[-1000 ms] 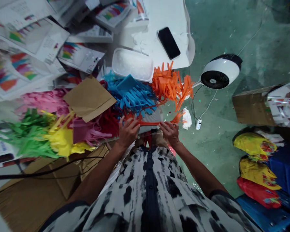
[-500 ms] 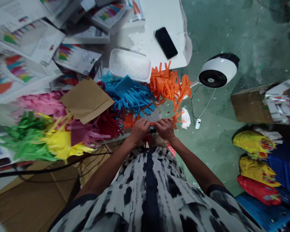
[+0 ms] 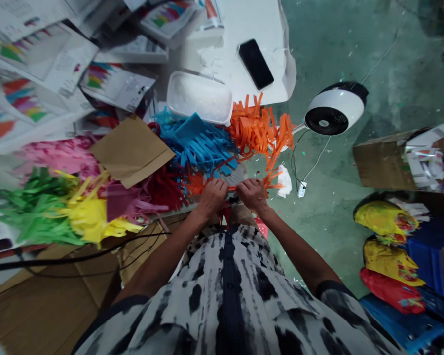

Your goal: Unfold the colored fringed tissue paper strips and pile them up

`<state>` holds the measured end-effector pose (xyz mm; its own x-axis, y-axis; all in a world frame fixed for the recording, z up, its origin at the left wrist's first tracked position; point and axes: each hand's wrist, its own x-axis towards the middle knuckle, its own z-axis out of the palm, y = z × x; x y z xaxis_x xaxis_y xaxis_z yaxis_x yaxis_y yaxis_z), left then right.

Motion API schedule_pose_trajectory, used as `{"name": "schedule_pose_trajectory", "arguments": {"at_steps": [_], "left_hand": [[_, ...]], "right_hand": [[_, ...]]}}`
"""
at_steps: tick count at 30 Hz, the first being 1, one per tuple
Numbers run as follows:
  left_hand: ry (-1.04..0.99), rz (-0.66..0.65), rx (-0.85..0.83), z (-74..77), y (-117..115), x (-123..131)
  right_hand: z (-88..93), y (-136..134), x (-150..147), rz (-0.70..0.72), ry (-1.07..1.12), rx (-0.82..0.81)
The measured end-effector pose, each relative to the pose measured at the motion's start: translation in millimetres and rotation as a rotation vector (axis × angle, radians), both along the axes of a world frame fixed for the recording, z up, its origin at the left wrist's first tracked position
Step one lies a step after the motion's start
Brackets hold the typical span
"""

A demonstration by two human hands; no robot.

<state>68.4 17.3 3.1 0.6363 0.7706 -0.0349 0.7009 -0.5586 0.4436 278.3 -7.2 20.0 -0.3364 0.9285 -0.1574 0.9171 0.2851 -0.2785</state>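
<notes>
Now | our left hand point(image 3: 211, 195) and right hand point(image 3: 254, 195) sit close together, each grip pinched on one orange paper strip point(image 3: 232, 188) at the near edge of the desk point(image 3: 240, 24) | orange pile point(image 3: 261, 129) and blue pile point(image 3: 200, 143) lie fringed just beyond; this strip is not yet set down.

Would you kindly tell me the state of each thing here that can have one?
orange strip: pinched between both hands.
left hand: fingers shut on orange strip.
right hand: fingers shut on orange strip.
phone: screen dark, lying face up.
fan: spinning or not, unclear.
</notes>
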Motion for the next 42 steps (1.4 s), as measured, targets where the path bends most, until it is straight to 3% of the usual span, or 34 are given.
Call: {"name": "schedule_pose_trajectory", "arguments": {"at_steps": [7,14,20,24,33,42], "left_hand": [[-0.028,0.07,0.004,-2.3,-4,-2],[-0.06,0.052,-0.047,-9.7,5,-4],[-0.042,0.054,-0.04,-7.2,2,-3],[-0.042,0.096,-0.019,-3.9,-3,-8],[-0.048,0.209,-0.074,11.4,-1,-19],[0.012,0.31,-0.122,19.1,-2,-6]], "right_hand": [[-2.2,0,1,-0.039,0.007,-0.006],[2.3,0,-5,-0.037,0.062,0.028],[-2.1,0,-6,-0.023,0.068,0.018],[-4.6,-1,2,-0.087,0.045,0.008],[18.1,5,12,-0.17,0.081,-0.087],[28.1,15,-4,-0.223,-0.052,-0.185]]}}
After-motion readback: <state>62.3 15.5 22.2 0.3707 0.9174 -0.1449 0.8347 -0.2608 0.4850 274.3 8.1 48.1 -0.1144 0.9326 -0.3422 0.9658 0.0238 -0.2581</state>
